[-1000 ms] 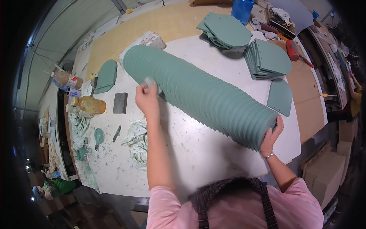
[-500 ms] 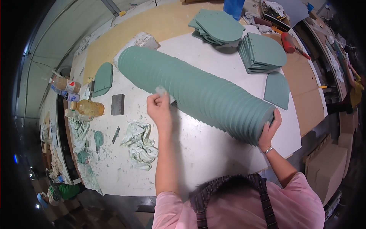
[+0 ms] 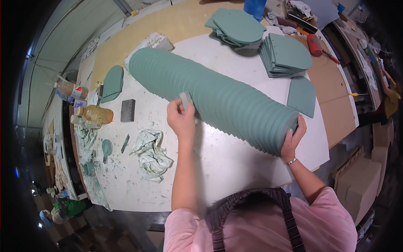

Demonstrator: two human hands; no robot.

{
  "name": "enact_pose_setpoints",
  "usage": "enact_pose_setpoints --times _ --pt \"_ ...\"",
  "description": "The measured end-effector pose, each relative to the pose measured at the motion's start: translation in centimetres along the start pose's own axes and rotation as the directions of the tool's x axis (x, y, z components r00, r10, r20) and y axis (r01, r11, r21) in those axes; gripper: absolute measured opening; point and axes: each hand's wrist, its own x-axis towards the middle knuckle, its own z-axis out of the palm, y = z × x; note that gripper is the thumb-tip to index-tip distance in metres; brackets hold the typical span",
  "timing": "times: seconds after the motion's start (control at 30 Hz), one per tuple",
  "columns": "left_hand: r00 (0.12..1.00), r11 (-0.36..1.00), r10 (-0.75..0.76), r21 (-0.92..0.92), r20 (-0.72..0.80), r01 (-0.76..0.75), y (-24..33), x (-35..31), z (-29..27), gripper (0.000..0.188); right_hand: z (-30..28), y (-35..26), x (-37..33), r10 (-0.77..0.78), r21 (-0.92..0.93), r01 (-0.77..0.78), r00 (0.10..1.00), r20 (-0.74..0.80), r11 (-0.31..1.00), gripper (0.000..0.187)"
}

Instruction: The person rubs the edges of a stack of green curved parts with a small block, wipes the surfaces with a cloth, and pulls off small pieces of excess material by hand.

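While my left hand [image 3: 181,119] pinches a small pale piece [image 3: 184,100] near the centre of the frame — whether it presses the lower edge of the row of green panels [image 3: 218,94] or only skirts it, I cannot tell — my right hand [image 3: 292,138] cups the row's end, right of centre. The row slants down from upper left. Light, even strokes would, I judge, suit those ridged edges best, with my right palm firm so no panel slips out of line. Across the white table [image 3: 222,159], an amber bottle [image 3: 97,114] and a dark grey block [image 3: 128,110] sit at left, a crumpled, stained rag [image 3: 152,155] below them, stacks of matching panels [image 3: 291,52] at upper right, then a red mallet [image 3: 314,45]. In the room, a pale wall [image 3: 71,42] curves through the upper left; cardboard boxes [image 3: 359,185] stand at lower right, a co-worker in yellow [image 3: 392,101] at the far right edge.
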Motion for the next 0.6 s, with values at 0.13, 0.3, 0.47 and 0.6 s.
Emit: enact_pose_setpoints --times 0.13,0.3,0.47,0.6 --pt "0.999 0.983 0.04 0.178 0.007 -0.041 -2.2 -2.9 -0.9 0.019 0.0 0.3 0.0 -0.011 -0.013 0.011 1.0 0.001 1.0 0.058" --pt "0.966 0.926 0.257 0.294 -0.037 -0.235 0.5 -0.2 -1.2 0.023 -0.2 -0.3 0.2 0.007 0.029 -0.007 1.0 0.006 1.0 0.059" --pt "0.957 0.914 0.29 0.298 0.001 -0.277 -0.3 -1.1 -1.1 0.023 -0.2 0.1 0.1 0.018 0.044 -0.019 1.0 0.005 0.999 0.06" --pt "0.935 0.863 0.346 0.417 -0.078 -0.285 0.7 1.4 -2.2 0.023 -0.3 -0.2 0.1 0.028 0.067 -0.029 1.0 0.007 0.997 0.061"
